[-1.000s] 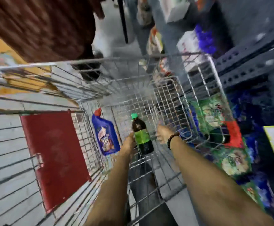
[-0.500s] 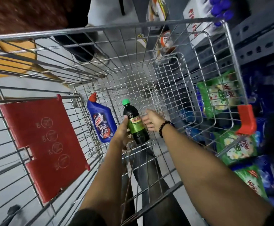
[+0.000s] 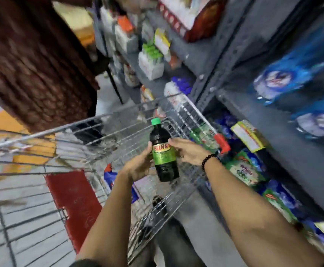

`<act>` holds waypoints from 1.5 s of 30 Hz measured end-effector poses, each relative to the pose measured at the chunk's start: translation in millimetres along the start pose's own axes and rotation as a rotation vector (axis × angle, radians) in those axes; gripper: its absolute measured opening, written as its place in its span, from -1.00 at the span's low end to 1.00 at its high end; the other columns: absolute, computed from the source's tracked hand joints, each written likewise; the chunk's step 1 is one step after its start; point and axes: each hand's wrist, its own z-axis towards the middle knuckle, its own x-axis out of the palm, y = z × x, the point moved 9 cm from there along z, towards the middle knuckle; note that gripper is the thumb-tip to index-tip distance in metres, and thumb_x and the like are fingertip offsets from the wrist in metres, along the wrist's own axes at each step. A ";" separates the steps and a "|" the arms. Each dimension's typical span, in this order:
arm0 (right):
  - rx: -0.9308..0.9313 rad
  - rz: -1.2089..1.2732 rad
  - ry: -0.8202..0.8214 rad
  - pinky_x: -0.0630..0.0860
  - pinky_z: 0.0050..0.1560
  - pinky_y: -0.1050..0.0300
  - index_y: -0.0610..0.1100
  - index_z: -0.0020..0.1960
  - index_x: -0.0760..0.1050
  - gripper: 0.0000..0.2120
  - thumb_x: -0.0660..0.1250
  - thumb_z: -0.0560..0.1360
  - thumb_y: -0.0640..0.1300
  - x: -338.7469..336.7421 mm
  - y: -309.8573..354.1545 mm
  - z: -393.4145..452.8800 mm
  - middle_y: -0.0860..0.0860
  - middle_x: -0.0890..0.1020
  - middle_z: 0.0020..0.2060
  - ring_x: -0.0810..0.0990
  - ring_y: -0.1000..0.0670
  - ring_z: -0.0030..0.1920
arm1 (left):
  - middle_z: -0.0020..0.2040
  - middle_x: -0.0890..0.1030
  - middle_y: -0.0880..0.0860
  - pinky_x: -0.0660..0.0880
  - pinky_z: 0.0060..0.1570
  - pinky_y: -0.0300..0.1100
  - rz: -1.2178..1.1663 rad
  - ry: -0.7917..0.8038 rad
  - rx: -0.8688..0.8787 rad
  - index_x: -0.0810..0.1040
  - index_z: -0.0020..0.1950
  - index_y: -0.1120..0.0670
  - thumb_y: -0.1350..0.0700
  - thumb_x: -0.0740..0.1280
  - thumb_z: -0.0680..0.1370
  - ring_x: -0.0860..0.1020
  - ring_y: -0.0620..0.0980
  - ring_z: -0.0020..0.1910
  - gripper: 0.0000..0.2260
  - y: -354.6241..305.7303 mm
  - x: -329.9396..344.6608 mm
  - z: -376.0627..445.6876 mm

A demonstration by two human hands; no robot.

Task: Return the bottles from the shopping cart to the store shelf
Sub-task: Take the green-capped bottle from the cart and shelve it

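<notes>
A dark bottle (image 3: 164,151) with a green cap and green label is held upright above the wire shopping cart (image 3: 118,116). My left hand (image 3: 140,164) grips its left side at the label. My right hand (image 3: 188,151), with a black bead bracelet at the wrist, touches its right side with fingers spread. A blue bottle (image 3: 111,180) lies low in the cart, mostly hidden behind my left forearm. The grey store shelf (image 3: 253,78) rises on the right.
A person in a brown patterned garment (image 3: 31,64) stands beyond the cart at upper left. The cart's red seat flap (image 3: 74,205) is at lower left. Green and blue packets (image 3: 244,170) fill the low shelf; boxes and white bottles (image 3: 151,60) sit further along.
The dark bottle has risen from the cart's floor to above its rim, held between both hands. The view has tilted up toward the shelf.
</notes>
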 end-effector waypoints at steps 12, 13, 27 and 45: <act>-0.716 -0.026 -0.204 0.58 -0.39 0.27 -0.05 0.07 0.51 -0.41 0.60 0.11 0.08 -57.1 139.0 -332.9 0.12 0.71 -0.25 0.63 0.19 -0.38 | 0.10 0.54 0.18 0.39 0.19 0.14 0.576 0.544 0.348 0.46 0.16 0.10 -0.12 0.11 0.46 0.42 0.14 0.13 -0.58 -136.2 293.7 -115.8; -0.759 -0.060 -0.218 0.59 -0.38 0.28 -0.05 0.10 0.48 -0.38 0.59 0.12 0.10 -59.1 143.7 -357.8 0.13 0.71 -0.23 0.63 0.20 -0.38 | 0.16 0.44 0.21 0.35 0.19 0.14 0.603 0.573 0.383 0.45 0.19 0.11 -0.10 0.09 0.45 0.36 0.16 0.16 -0.57 -139.3 315.8 -124.3; -0.776 0.003 -0.490 0.64 -0.20 0.17 -0.02 0.16 0.50 -0.37 0.58 0.14 0.06 -193.0 61.4 -473.9 0.14 0.72 -0.06 0.67 0.13 -0.02 | 0.03 0.68 -0.04 0.55 0.06 -0.03 0.770 0.948 0.251 0.54 0.12 0.02 -0.29 0.52 0.12 0.61 -0.06 0.04 -0.33 -60.5 491.9 -64.5; -0.781 0.467 -0.938 0.37 0.27 0.09 0.01 0.45 0.23 -0.46 0.16 0.54 -0.37 -324.0 -40.7 -431.5 0.07 0.47 0.27 0.43 0.08 0.26 | 0.46 0.34 0.16 0.30 0.32 -0.09 0.556 0.724 0.252 0.22 0.47 0.11 0.28 0.03 0.62 0.32 0.11 0.43 -0.59 -0.2 560.2 49.9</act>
